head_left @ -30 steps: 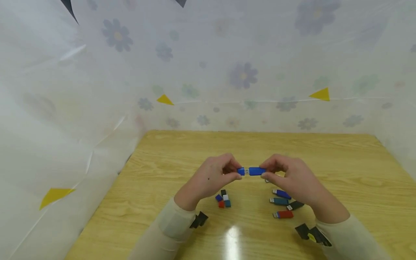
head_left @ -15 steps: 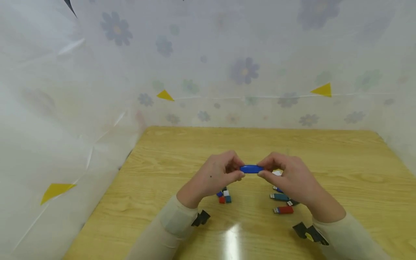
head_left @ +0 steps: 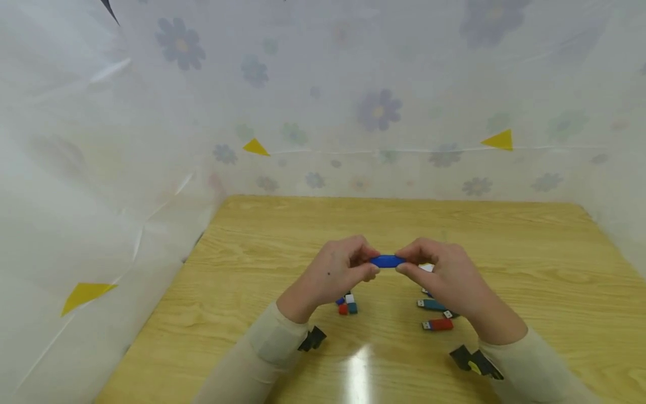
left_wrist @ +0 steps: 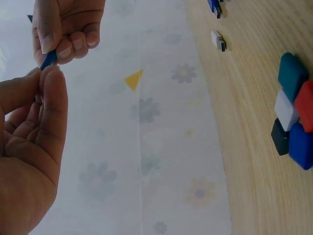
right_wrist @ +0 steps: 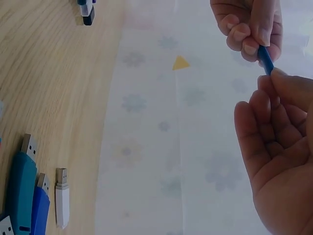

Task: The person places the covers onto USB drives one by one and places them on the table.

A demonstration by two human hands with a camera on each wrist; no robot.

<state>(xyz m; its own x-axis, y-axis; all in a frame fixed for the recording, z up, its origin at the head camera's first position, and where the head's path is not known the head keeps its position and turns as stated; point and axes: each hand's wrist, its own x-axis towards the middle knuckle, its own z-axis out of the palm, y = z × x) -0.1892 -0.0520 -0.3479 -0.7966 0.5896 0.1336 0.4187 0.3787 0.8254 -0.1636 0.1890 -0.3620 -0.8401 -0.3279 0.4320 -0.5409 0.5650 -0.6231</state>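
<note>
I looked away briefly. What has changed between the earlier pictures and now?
The blue cap and blue stick have come together, hiding the metal plug that showed between them. The left hand and right hand drew closer, both still pinching the pieces. The loose caps and other sticks stayed on the table.

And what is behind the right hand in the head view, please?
Behind the right hand, parts of a white stick, blue stick and dark stick show on the table; the hand covers the rest.
</note>
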